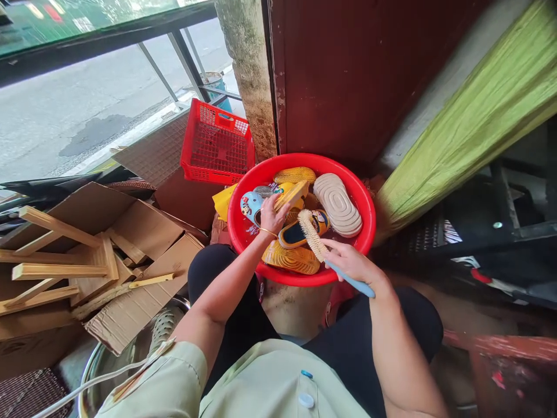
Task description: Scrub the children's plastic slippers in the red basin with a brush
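My right hand [348,260] grips a scrubbing brush [354,283] by its blue handle, its cream bristles over a navy and yellow shoe [296,234] in the red basin [369,215]. My left hand [272,216] is closed on the near end of a long yellow block-shaped thing [292,195] whose kind I cannot make out. Around the hands in the basin lie a light blue shoe [250,207] with a cartoon print, a yellow ridged sole [291,258], another yellow sole [295,175] at the back and a cream ridged sole [338,204].
A red plastic crate [220,145] stands behind the basin to the left. Wooden stools [65,261] and cardboard [145,220] are piled at left, above a metal basin [98,366]. A dark red panel [339,75] rises behind; a green curtain [474,116] hangs at right.
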`<state>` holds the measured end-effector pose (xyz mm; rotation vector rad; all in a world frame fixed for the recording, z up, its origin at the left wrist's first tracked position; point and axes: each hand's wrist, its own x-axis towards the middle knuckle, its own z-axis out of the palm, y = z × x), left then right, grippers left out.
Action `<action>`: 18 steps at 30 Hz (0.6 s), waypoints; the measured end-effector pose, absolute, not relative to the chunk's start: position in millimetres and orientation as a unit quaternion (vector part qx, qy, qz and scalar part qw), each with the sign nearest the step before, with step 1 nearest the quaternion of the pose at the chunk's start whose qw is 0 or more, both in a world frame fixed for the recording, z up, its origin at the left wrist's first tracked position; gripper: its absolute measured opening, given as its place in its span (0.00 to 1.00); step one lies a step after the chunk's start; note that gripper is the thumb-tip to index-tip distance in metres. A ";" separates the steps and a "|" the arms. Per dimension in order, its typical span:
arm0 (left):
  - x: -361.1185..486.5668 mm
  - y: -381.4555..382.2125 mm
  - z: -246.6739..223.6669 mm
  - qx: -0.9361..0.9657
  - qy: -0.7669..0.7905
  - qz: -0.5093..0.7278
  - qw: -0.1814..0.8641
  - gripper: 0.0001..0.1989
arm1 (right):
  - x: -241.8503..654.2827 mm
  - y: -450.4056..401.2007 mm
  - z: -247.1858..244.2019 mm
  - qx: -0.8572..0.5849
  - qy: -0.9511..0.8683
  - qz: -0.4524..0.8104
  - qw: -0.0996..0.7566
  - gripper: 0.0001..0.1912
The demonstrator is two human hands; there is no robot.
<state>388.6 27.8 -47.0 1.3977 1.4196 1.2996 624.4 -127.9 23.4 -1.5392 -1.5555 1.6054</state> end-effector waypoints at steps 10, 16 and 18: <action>388.8 -43.5 -39.9 0.863 0.324 0.120 0.370 0.11 | 640.6 -127.4 19.3 -0.563 -0.508 0.594 0.269 0.34; 392.1 -56.1 -69.4 0.898 0.309 -0.118 0.290 0.42 | 646.1 -114.2 22.9 -0.605 -0.458 0.539 0.365 0.37; 397.0 -56.7 -73.8 0.900 0.325 -0.136 0.256 0.46 | 642.9 -111.9 21.2 -0.597 -0.462 0.547 0.360 0.36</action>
